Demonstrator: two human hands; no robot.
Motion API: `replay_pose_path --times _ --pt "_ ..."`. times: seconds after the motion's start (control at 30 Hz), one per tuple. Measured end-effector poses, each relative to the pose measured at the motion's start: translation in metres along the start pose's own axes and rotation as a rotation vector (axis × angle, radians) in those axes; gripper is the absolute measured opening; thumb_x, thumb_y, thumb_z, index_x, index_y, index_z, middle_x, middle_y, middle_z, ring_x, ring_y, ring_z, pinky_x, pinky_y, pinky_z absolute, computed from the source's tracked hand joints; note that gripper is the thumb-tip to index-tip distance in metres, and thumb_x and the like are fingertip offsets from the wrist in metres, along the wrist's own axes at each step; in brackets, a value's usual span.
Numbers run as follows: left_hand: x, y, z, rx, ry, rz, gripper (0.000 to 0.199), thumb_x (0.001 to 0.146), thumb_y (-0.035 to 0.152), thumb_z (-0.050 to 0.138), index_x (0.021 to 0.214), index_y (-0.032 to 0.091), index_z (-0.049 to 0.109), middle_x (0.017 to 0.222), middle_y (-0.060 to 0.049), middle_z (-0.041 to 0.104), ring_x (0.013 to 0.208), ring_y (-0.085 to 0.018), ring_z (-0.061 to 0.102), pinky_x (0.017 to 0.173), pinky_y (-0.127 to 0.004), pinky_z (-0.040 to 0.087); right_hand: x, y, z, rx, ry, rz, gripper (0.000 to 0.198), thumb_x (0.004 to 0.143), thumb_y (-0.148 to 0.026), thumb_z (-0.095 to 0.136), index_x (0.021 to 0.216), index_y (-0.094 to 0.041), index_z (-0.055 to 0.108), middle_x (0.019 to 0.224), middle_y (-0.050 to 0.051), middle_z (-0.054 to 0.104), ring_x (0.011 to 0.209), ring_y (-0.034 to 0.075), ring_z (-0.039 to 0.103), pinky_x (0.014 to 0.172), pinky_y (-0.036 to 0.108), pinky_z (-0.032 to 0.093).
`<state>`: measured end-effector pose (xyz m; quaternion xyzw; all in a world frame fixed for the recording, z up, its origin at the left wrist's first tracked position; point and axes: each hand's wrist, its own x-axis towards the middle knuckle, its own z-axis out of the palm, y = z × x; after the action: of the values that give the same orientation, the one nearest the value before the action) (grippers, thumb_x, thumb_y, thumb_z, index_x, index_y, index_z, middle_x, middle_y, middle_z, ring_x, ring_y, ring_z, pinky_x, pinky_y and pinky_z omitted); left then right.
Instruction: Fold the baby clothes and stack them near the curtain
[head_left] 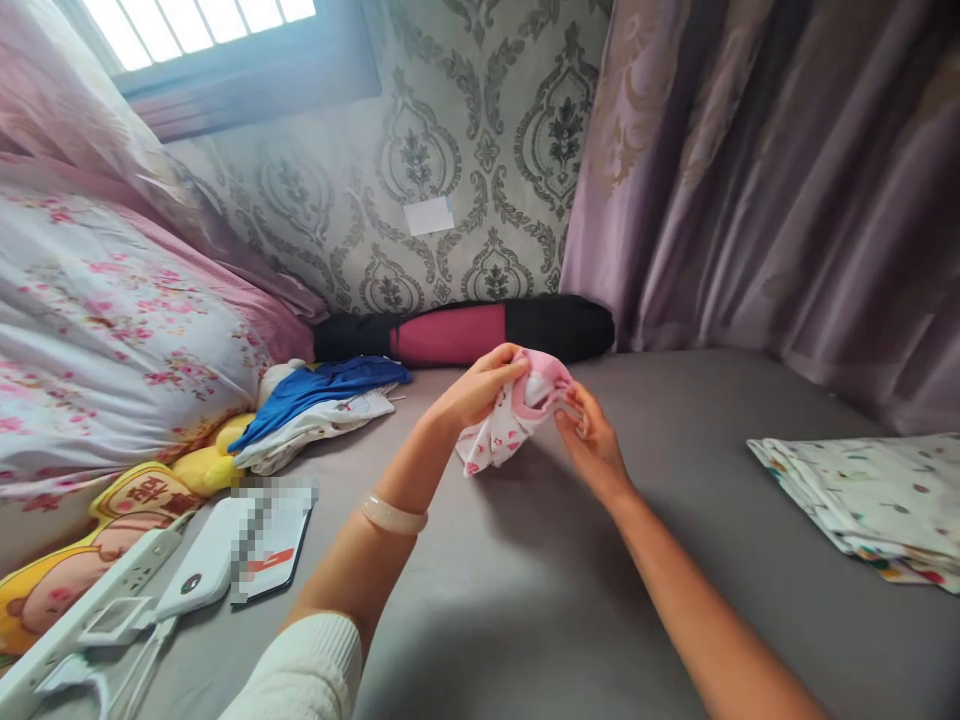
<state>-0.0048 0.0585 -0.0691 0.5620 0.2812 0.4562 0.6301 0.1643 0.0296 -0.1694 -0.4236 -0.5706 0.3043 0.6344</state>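
Both hands hold a small white garment (496,430) with pink-red prints and a pink band around its opening, up over the grey bed sheet (465,580). My left hand (491,380) pinches the band at its left side; a pale bangle (394,515) circles that wrist. On the other side of the opening, my right hand (592,430) has its fingers closed on the band's edge. The lower part of the garment hangs loosely in folds. Whether it is a top or trousers I cannot tell.
Folded patterned cloth (877,490) lies at the right. Blue and white clothes (322,400) are heaped at the left, near a power bank (206,560), a phone (281,550) and a power strip (97,610). A black-and-pink roll (465,333) rests against the wall.
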Motion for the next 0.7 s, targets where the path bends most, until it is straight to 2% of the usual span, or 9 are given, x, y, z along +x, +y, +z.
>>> replay_pose_path --times 0.1,0.2,0.27,0.4,0.47,0.5,0.57,0.63,0.7 --pt "-0.007 -0.002 0.018 0.146 -0.132 -0.004 0.026 0.077 0.039 0.069 0.086 0.017 0.058 0.073 0.003 0.054 0.065 -0.008 0.051 0.060 -0.019 0.041 0.004 -0.011 -0.009 0.064 -0.060 -0.021 0.044 0.081 -0.049 0.063 0.118 -0.025 0.062 0.115 0.005 0.066 0.108 0.022 0.059 0.094 0.037 0.045" --pt "-0.012 -0.008 0.026 0.260 -0.086 0.055 0.029 0.080 0.044 0.066 0.089 0.017 0.059 0.076 0.002 0.056 0.067 -0.009 0.052 0.061 -0.021 0.040 0.006 -0.019 -0.016 0.065 0.042 -0.012 0.032 0.079 -0.047 0.066 0.098 -0.021 0.067 0.093 0.003 0.070 0.090 0.020 0.063 0.084 0.034 0.048" --pt "-0.017 -0.012 0.029 0.307 0.040 0.117 0.029 0.077 0.043 0.069 0.088 0.017 0.060 0.077 0.001 0.059 0.069 -0.009 0.053 0.061 -0.021 0.041 0.009 -0.024 -0.020 0.018 0.153 -0.016 0.032 0.078 -0.048 0.066 0.091 -0.019 0.067 0.083 0.002 0.069 0.078 0.018 0.063 0.075 0.031 0.049" --pt "-0.038 -0.027 0.042 0.355 0.423 0.280 0.024 0.074 0.039 0.073 0.074 0.019 0.061 0.070 0.001 0.058 0.064 -0.010 0.052 0.058 -0.021 0.040 0.014 -0.034 -0.028 -0.081 0.326 -0.079 0.036 0.078 -0.052 0.062 0.089 -0.017 0.066 0.078 0.003 0.067 0.070 0.015 0.059 0.066 0.028 0.047" --pt "-0.055 -0.036 0.055 0.347 0.501 0.284 0.027 0.077 0.043 0.069 0.067 0.020 0.058 0.059 0.002 0.053 0.054 -0.009 0.048 0.051 -0.021 0.037 0.016 -0.039 -0.033 -0.154 0.392 -0.102 0.037 0.079 -0.052 0.060 0.090 -0.017 0.065 0.075 0.002 0.065 0.066 0.014 0.057 0.064 0.027 0.046" --pt "-0.063 -0.041 0.062 0.334 0.458 0.236 0.030 0.080 0.045 0.066 0.064 0.021 0.056 0.055 0.003 0.051 0.050 -0.009 0.047 0.048 -0.022 0.036 0.017 -0.042 -0.035 -0.201 0.426 -0.112 0.037 0.080 -0.053 0.060 0.090 -0.017 0.065 0.074 0.001 0.065 0.064 0.014 0.056 0.062 0.026 0.046" --pt "-0.079 -0.052 0.078 0.327 0.238 0.069 0.034 0.082 0.048 0.061 0.063 0.021 0.056 0.050 0.002 0.052 0.043 -0.009 0.047 0.044 -0.022 0.036 0.017 -0.048 -0.040 -0.294 0.497 -0.141 0.037 0.081 -0.053 0.058 0.088 -0.017 0.065 0.072 0.001 0.064 0.063 0.014 0.055 0.061 0.026 0.045" --pt "-0.089 -0.064 0.092 0.325 0.064 -0.052 0.031 0.082 0.049 0.060 0.068 0.021 0.060 0.054 0.000 0.057 0.043 -0.010 0.052 0.041 -0.022 0.039 0.016 -0.057 -0.044 -0.365 0.566 -0.181 0.037 0.082 -0.052 0.058 0.087 -0.017 0.065 0.073 0.002 0.064 0.064 0.014 0.056 0.063 0.027 0.045" --pt "-0.091 -0.073 0.103 0.318 0.020 -0.077 0.028 0.080 0.049 0.062 0.077 0.021 0.063 0.064 -0.002 0.063 0.050 -0.012 0.060 0.043 -0.021 0.042 0.015 -0.066 -0.048 -0.418 0.619 -0.220 0.035 0.083 -0.052 0.057 0.085 -0.017 0.064 0.075 0.003 0.065 0.067 0.015 0.057 0.065 0.028 0.046"
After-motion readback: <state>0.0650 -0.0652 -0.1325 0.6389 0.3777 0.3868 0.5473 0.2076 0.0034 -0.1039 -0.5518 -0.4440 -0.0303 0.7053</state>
